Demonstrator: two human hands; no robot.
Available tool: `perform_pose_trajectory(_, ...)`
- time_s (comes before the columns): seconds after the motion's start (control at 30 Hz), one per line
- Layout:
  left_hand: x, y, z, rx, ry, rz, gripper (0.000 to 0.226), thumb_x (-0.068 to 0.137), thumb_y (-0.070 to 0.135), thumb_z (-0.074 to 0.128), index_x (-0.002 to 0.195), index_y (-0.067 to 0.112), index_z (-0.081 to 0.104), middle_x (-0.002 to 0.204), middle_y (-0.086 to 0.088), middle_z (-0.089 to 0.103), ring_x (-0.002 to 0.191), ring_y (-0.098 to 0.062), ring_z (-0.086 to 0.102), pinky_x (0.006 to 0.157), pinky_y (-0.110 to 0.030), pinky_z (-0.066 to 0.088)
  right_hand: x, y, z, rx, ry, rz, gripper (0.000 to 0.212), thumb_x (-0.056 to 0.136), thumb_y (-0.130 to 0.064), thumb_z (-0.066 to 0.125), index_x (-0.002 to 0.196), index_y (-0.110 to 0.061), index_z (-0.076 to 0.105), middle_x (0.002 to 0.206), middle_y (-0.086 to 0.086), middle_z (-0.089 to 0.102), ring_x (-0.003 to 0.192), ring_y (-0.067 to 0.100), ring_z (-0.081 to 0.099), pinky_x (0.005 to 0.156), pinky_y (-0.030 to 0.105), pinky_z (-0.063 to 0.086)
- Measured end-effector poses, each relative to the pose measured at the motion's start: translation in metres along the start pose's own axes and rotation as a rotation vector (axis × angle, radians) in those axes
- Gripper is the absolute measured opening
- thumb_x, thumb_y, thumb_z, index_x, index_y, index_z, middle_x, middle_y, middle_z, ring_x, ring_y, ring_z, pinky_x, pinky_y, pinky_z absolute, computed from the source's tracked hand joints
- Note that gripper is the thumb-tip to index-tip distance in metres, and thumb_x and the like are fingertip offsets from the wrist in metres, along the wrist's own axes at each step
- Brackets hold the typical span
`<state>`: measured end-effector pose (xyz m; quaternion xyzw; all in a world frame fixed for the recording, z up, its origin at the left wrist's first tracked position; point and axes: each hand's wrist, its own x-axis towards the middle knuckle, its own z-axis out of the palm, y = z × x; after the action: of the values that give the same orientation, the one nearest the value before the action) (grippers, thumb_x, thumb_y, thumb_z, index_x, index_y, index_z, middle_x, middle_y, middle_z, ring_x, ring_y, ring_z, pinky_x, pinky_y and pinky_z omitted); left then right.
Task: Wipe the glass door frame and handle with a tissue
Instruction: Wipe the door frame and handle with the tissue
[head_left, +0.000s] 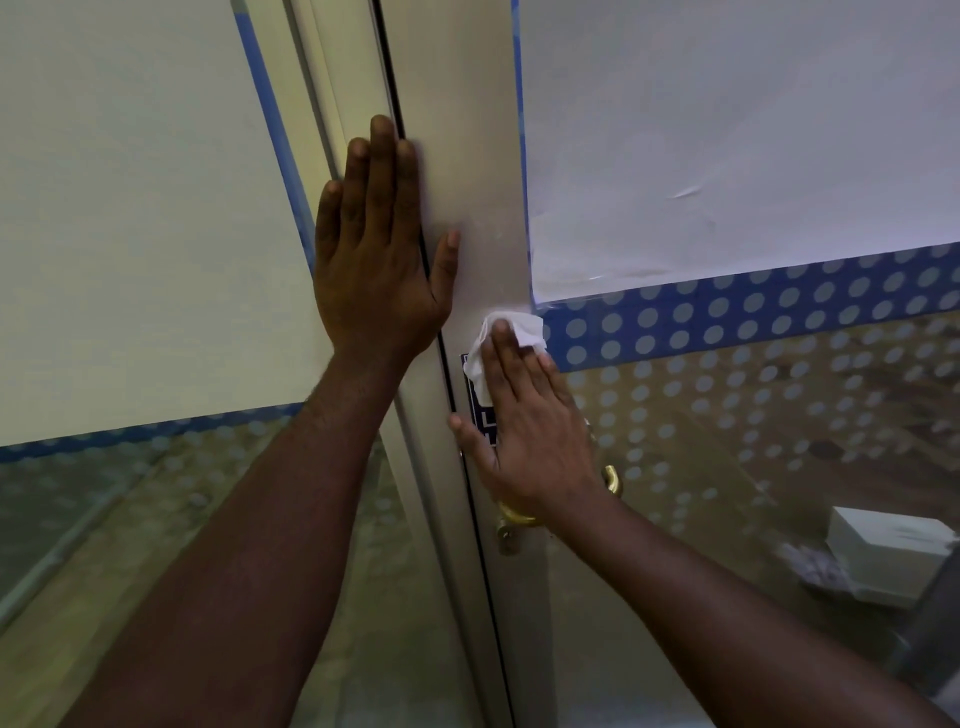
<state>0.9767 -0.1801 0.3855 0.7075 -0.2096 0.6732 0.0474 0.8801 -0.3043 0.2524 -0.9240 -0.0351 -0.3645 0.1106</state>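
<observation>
While the left hand (374, 260) is bracing flat and empty on the door frame (467, 171), the right hand (530, 421) is pressing the tissue (511, 332) with straight fingers. Being soft and light, the tissue is likely needing a flat-palm grip to avoid bunching.

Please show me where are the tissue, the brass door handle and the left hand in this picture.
tissue (522, 328): head view, on its white upper part above the fingers.
brass door handle (613, 479): head view, on its curved right end.
left hand (374, 270): head view, on its back.

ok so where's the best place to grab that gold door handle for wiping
Probably the curved gold bar of the handle, taken from below and the right. The right hand, pressing the tissue flat on the frame, hides the bar's upper part; only its lower curve and right end show.
</observation>
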Motion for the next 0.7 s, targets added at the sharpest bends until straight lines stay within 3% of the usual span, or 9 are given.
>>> perform_pose_trajectory(0.2,0.001,0.0,-0.002,-0.006,-0.023,0.006,0.069,0.108,0.053,0.032,0.157,0.004,0.024,0.163,-0.018,0.024,0.152,-0.029,0.018,0.125,-0.033,0.0,-0.067,0.011,0.021,-0.003,-0.257,0.029,0.084,0.094,-0.07,0.012,0.15,-0.019,-0.023,0.16,-0.001,-0.023,0.149,0.015,-0.01,0.121,0.035,-0.003)
perform_pose_trajectory(0.27,0.0,0.0,-0.003,-0.005,-0.022,0.002,0.069,0.108,0.053,0.031,0.157,0.005,0.023,0.164,-0.017,0.023,0.152,-0.029,0.018,0.125,-0.034,0.0,-0.052,0.012,0.019,-0.031,-0.209,0.037,0.084,0.094,-0.07,0.013,0.151,-0.018,-0.021,0.16,0.001,-0.022,0.149,0.017,-0.01,0.121,0.036,-0.002)
perform_pose_trajectory(0.4,0.0,0.0,-0.001,-0.01,-0.003,0.004,0.069,0.108,0.053,0.034,0.156,0.004,0.025,0.162,-0.019,0.026,0.151,-0.03,0.019,0.125,-0.033,0.001,0.006,0.005,-0.004,-0.069,0.033,0.01,0.081,0.096,-0.062,0.019,0.155,-0.009,-0.001,0.163,0.008,-0.009,0.15,0.02,-0.004,0.121,0.037,0.003)
perform_pose_trajectory(0.47,0.0,0.0,0.0,-0.015,-0.003,0.006,0.069,0.108,0.052,0.035,0.156,0.003,0.026,0.162,-0.019,0.026,0.151,-0.03,0.019,0.125,-0.034,0.001,-0.006,0.007,0.003,-0.05,0.007,-0.008,0.08,0.097,-0.062,0.021,0.155,-0.01,0.0,0.163,0.007,-0.009,0.15,0.02,-0.004,0.121,0.038,0.005)
perform_pose_trajectory(0.6,0.0,0.0,-0.001,-0.01,-0.019,0.011,0.071,0.108,0.054,0.033,0.156,0.003,0.025,0.163,-0.019,0.025,0.151,-0.031,0.018,0.125,-0.034,0.0,-0.067,0.011,0.029,-0.008,-0.21,0.047,0.08,0.095,-0.067,0.015,0.154,-0.018,-0.011,0.161,-0.002,-0.02,0.148,0.012,-0.014,0.121,0.041,0.01)
perform_pose_trajectory(0.7,0.0,0.0,-0.001,-0.009,-0.014,0.007,0.071,0.108,0.054,0.033,0.157,0.003,0.024,0.163,-0.019,0.025,0.152,-0.03,0.018,0.125,-0.035,0.002,-0.047,0.01,0.021,-0.045,-0.137,0.036,0.08,0.096,-0.066,0.016,0.154,-0.016,-0.007,0.162,0.0,-0.018,0.149,0.013,-0.011,0.121,0.038,0.004)
